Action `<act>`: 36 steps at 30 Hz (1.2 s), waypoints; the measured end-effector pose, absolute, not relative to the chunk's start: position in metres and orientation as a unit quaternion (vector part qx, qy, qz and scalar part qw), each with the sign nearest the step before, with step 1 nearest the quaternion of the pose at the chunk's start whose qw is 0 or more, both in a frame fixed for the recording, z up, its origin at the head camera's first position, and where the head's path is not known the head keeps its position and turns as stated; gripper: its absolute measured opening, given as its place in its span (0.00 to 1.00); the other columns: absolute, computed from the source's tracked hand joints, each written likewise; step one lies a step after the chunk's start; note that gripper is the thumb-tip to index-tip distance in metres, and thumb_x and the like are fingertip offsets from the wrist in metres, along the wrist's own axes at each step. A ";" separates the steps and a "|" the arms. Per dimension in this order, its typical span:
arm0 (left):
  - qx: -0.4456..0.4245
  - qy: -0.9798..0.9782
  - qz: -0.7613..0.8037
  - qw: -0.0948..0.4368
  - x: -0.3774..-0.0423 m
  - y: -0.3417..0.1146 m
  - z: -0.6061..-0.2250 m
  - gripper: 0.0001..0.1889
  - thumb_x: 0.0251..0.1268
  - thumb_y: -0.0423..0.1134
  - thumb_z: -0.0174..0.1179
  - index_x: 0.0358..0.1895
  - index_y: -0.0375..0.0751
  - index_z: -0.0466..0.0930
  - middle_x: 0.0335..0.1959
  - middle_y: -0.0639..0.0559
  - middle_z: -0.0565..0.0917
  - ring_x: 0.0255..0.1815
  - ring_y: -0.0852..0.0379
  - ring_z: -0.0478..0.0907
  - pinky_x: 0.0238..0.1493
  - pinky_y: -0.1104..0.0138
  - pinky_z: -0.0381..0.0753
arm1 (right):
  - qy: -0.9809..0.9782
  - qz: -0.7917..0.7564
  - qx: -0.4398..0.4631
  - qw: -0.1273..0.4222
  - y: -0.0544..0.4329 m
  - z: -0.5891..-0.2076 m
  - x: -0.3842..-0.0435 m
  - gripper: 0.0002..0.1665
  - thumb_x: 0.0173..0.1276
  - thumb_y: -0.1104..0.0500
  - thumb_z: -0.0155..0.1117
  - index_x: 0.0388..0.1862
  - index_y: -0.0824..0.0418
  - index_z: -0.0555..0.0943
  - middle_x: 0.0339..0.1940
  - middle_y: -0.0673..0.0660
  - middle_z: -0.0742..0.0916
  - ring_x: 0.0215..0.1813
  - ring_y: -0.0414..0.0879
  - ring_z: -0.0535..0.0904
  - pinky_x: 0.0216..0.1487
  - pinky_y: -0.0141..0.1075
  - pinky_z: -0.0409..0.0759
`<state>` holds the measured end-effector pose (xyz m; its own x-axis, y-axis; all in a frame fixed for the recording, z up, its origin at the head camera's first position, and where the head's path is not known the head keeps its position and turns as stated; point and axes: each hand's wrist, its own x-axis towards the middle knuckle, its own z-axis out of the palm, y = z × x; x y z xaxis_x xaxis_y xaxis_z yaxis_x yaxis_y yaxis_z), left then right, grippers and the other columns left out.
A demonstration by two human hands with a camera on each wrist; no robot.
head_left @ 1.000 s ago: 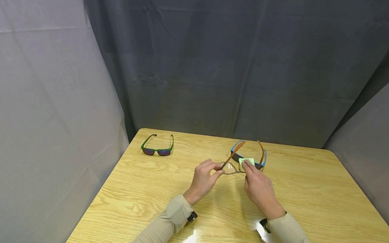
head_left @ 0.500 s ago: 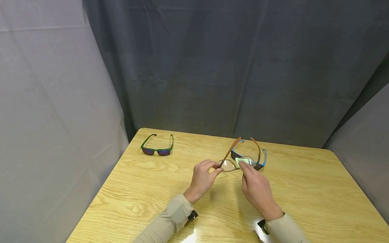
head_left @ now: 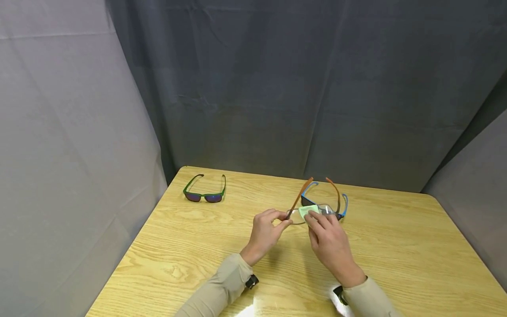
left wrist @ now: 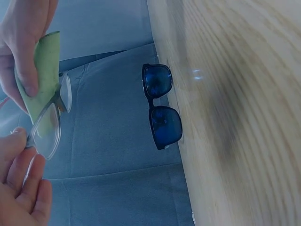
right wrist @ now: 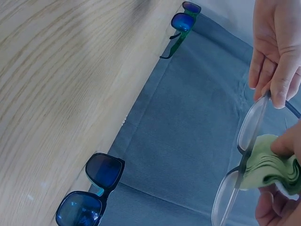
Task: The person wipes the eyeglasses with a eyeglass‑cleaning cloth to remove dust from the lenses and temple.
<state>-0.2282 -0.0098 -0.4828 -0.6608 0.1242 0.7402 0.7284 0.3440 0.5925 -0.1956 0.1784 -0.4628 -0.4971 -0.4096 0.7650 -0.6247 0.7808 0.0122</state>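
Clear-lensed eyeglasses with orange-brown temples (head_left: 299, 199) are held up above the table, temples unfolded and pointing away. My left hand (head_left: 264, 233) pinches them between thumb and fingers at the left hinge. A folded light-green cloth (head_left: 308, 210) is in my right hand (head_left: 332, 244), which holds it against the eyeglasses around the bridge. Seen from the right wrist, the cloth (right wrist: 263, 165) is bunched between thumb and fingers behind the frame (right wrist: 241, 165). In the left wrist view, the near lens (left wrist: 48, 132) shows partly in front of the cloth.
Blue-framed sunglasses (head_left: 346, 204) lie on the wooden table (head_left: 190, 246) just behind the held eyeglasses, partly hidden by them. Green-framed sunglasses (head_left: 203, 196) rest at the back left. A dark grey curtain (head_left: 253, 88) hangs behind the table, with lighter cloth at both sides.
My right hand and the cloth have slid left, from the right lens to the bridge. The eyeglasses have tilted and risen slightly. My left hand keeps its grip at the hinge.
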 end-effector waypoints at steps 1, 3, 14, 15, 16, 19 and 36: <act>-0.280 -0.762 -0.501 0.300 -0.228 -0.010 -0.482 0.07 0.51 0.35 0.71 0.33 0.36 0.86 0.29 0.52 0.85 0.31 0.63 0.81 0.33 0.63 0.81 | -0.856 0.128 0.307 0.397 0.178 -0.462 -0.196 0.15 0.59 0.66 0.57 0.43 0.68 0.83 0.44 0.64 0.85 0.37 0.60 0.75 0.38 0.49 0.73; -0.279 -0.763 -0.503 0.293 -0.228 -0.010 -0.482 0.08 0.52 0.36 0.71 0.34 0.37 0.86 0.29 0.52 0.85 0.31 0.63 0.81 0.34 0.63 0.82 | -0.859 0.116 0.312 0.389 0.179 -0.462 -0.197 0.16 0.54 0.67 0.61 0.43 0.67 0.84 0.45 0.64 0.84 0.38 0.60 0.75 0.40 0.50 0.73; -0.272 -0.767 -0.505 0.287 -0.232 -0.012 -0.482 0.08 0.51 0.35 0.71 0.34 0.36 0.86 0.28 0.53 0.85 0.32 0.63 0.81 0.36 0.70 0.80 | -0.868 0.094 0.338 0.351 0.186 -0.462 -0.197 0.29 0.45 0.74 0.59 0.52 0.68 0.81 0.55 0.65 0.81 0.46 0.63 0.73 0.46 0.55 0.72; -0.274 -0.765 -0.506 0.289 -0.233 -0.012 -0.482 0.08 0.50 0.34 0.71 0.33 0.36 0.86 0.28 0.53 0.85 0.32 0.63 0.82 0.36 0.70 0.80 | -0.869 0.092 0.338 0.348 0.186 -0.462 -0.196 0.29 0.46 0.74 0.59 0.52 0.69 0.80 0.56 0.65 0.80 0.47 0.63 0.73 0.46 0.55 0.72; -0.276 -0.764 -0.506 0.291 -0.233 -0.012 -0.482 0.08 0.50 0.34 0.72 0.33 0.36 0.86 0.28 0.53 0.85 0.32 0.63 0.82 0.36 0.70 0.80 | -0.870 0.090 0.339 0.347 0.187 -0.462 -0.196 0.29 0.48 0.74 0.59 0.53 0.69 0.80 0.56 0.64 0.80 0.47 0.63 0.73 0.46 0.55 0.72; -0.280 -0.764 -0.502 0.292 -0.232 -0.012 -0.481 0.07 0.50 0.34 0.72 0.33 0.37 0.86 0.28 0.53 0.85 0.31 0.63 0.81 0.35 0.68 0.80 | -0.870 0.087 0.341 0.345 0.187 -0.462 -0.196 0.27 0.50 0.74 0.58 0.54 0.69 0.80 0.56 0.63 0.81 0.47 0.62 0.73 0.44 0.54 0.72; -0.312 -0.766 -0.472 0.305 -0.227 -0.011 -0.481 0.08 0.50 0.38 0.71 0.32 0.38 0.86 0.29 0.54 0.86 0.32 0.63 0.81 0.36 0.71 0.77 | -0.861 0.084 0.357 0.352 0.182 -0.461 -0.194 0.25 0.51 0.75 0.58 0.51 0.67 0.81 0.53 0.61 0.83 0.45 0.62 0.75 0.38 0.53 0.73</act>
<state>-0.2265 -0.0110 -0.4810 -0.6188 0.1912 0.7619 0.7664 0.3597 0.5322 -0.1939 0.1815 -0.4606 -0.4974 -0.5551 0.6667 -0.6735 0.7315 0.1065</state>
